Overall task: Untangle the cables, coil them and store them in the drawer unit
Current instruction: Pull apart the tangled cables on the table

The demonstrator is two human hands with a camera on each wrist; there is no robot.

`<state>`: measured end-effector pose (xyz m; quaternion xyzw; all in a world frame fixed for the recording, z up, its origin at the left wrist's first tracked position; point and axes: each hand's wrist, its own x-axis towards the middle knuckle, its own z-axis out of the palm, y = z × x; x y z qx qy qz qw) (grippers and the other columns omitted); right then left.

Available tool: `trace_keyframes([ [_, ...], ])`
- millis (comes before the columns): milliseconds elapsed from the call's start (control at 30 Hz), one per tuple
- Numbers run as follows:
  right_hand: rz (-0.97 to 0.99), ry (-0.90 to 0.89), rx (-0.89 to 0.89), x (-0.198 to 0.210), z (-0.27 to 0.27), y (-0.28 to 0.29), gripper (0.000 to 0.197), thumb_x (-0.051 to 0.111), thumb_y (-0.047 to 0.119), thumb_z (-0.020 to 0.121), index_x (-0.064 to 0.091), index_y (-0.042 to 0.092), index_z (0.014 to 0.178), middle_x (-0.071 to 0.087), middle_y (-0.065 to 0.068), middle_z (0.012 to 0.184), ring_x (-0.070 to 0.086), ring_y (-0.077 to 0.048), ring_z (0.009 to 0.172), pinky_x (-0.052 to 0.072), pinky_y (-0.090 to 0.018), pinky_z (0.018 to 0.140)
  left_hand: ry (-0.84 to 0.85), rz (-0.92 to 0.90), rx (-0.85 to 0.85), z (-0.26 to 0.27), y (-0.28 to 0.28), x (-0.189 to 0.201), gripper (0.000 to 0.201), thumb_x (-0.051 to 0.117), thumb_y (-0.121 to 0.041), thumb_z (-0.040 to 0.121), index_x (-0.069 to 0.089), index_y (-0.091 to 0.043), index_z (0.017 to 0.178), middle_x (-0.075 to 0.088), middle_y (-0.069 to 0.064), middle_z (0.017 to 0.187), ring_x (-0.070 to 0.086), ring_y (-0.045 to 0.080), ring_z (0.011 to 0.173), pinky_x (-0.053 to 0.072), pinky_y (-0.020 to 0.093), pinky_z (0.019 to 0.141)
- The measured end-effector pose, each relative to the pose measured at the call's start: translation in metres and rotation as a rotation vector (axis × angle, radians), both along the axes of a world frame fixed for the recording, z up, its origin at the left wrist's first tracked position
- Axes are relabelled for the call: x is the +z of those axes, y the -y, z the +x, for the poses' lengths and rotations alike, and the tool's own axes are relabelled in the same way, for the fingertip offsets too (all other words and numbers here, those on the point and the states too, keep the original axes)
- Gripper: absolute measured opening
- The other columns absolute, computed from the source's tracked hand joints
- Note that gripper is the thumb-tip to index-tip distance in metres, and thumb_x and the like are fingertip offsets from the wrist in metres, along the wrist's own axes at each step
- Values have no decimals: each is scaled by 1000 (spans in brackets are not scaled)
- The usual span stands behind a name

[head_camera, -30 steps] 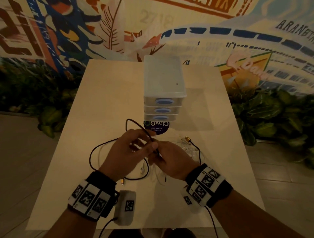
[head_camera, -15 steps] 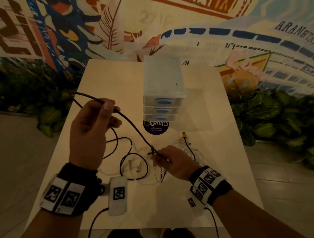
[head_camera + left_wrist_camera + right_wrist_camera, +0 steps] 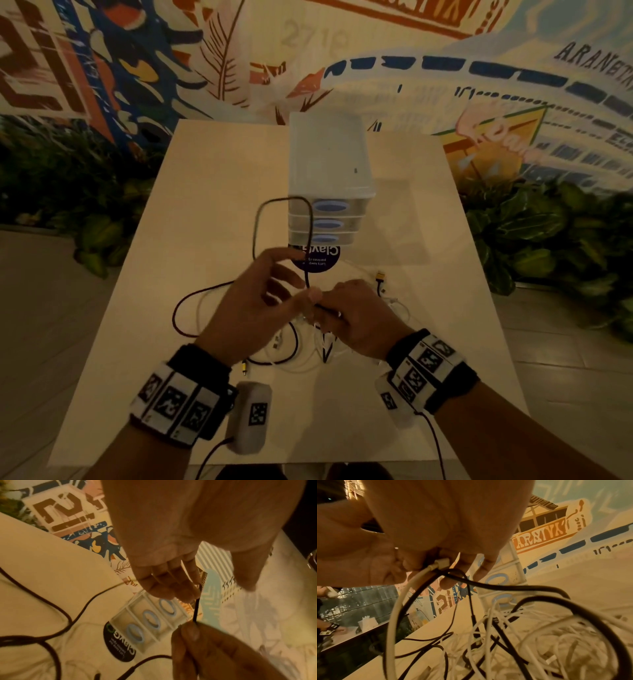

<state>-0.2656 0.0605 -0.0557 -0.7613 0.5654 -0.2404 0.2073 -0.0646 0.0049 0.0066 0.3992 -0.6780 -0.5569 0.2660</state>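
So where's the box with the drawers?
The drawer unit stands mid-table in the head view, just beyond both hands, with the dark round sticker at its foot.

Round dark sticker on pale table.

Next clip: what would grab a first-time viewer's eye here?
The two hands meeting at the table's middle: the left hand lifts a thin black cable into a tall loop, and the right hand pinches that cable together with a white cable. Just beyond them stands a translucent three-drawer plastic unit with blue oval handles, all drawers closed. A tangle of white and black cables lies under the right hand.
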Motion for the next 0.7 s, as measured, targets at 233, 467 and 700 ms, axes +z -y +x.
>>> trace_keyframes([
  [233, 25, -63, 73, 3, 4, -2, 38, 43, 52, 102, 71, 26, 96, 70, 6, 79, 60, -11, 67, 35, -26, 69, 123, -41, 52, -6, -8, -6, 11, 71, -27, 92, 72, -27, 103, 73, -10, 75, 68, 9, 61, 51, 16, 58],
  [467, 167, 100, -34, -4, -10, -14, 28, 49, 46, 104, 70, 28, 109, 68, 11, 91, 59, -3, 81, 47, -19, 73, -40, -98, 346, 12, 9, 5, 11, 71, -25, 90, 76, -15, 91, 74, 0, 70, 68, 10, 60, 54, 16, 63],
  [700, -52, -43, -198, -26, -21, -19, 27, 52, 50, 100, 70, 32, 109, 72, 12, 99, 65, -14, 99, 47, -41, 96, -124, -157, 438, 23, 15, 10, 12, 69, -21, 92, 74, -11, 93, 73, -3, 70, 66, 8, 58, 53, 14, 60],
])
